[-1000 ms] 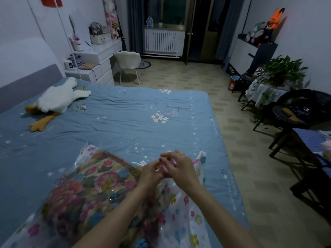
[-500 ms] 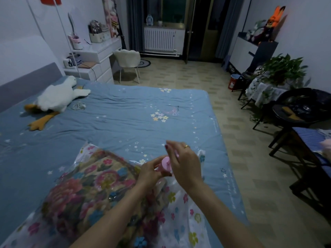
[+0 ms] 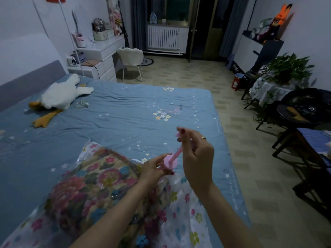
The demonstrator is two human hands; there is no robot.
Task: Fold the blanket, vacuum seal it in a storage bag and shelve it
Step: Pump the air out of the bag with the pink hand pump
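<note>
Since a second ago my right hand (image 3: 196, 154) has risen, pinching the pump handle (image 3: 179, 136) with the rod drawn out; my left hand (image 3: 154, 170) grips the pump (image 3: 170, 162). Folded blanket (image 3: 86, 190) sits inside the storage bag (image 3: 186, 203) at the bed's (image 3: 125, 115) near edge. Sealing underway; shelving remains.

From my remote seat the room looked dim and bluish. A bed (image 3: 125, 113) with a blue starred sheet filled the left, a white plush goose (image 3: 59, 95) lying near its grey headboard (image 3: 30, 83). Beyond stood a white dresser (image 3: 100, 56), a white chair (image 3: 131, 59) and a radiator (image 3: 163, 37) under the window. The floor (image 3: 197, 76) was tiled beige; a leafy plant (image 3: 288, 68) sat at right.
</note>
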